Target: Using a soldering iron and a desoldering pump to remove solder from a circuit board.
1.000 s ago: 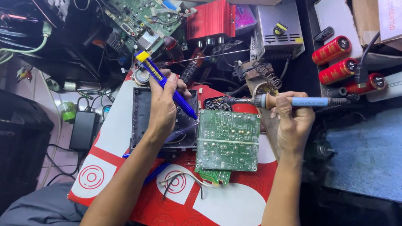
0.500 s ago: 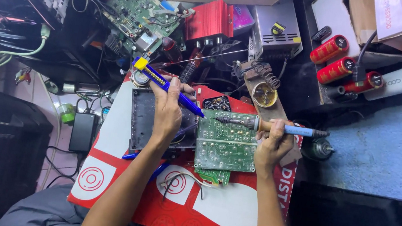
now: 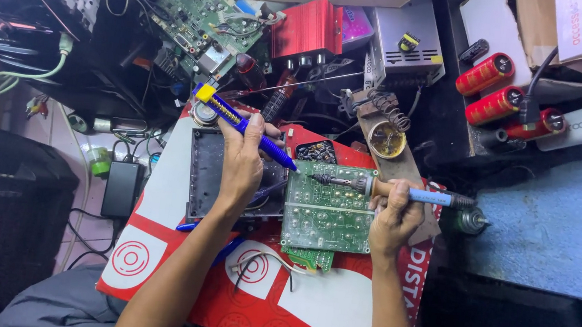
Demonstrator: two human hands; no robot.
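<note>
A green circuit board (image 3: 327, 214) lies solder side up on a red and white mat (image 3: 319, 311). My left hand (image 3: 241, 162) grips a blue and yellow desoldering pump (image 3: 244, 127), its tip at the board's upper left corner. My right hand (image 3: 393, 217) holds a soldering iron (image 3: 389, 190) with a light blue handle, its metal tip touching the board's top edge close to the pump tip. A black open case (image 3: 210, 177) sits under my left hand, beside the board.
A soldering iron stand with a coil and a round tin (image 3: 385, 126) is behind the board. Further back are a red amplifier (image 3: 307, 30), a second green circuit board (image 3: 209, 14), a grey power supply (image 3: 404, 42), red capacitors (image 3: 497, 91) and tangled cables. A black adapter (image 3: 121, 189) lies at left.
My right hand has brought the soldering iron down from near the stand onto the board's top edge. The pump tip has closed in on the same corner.
</note>
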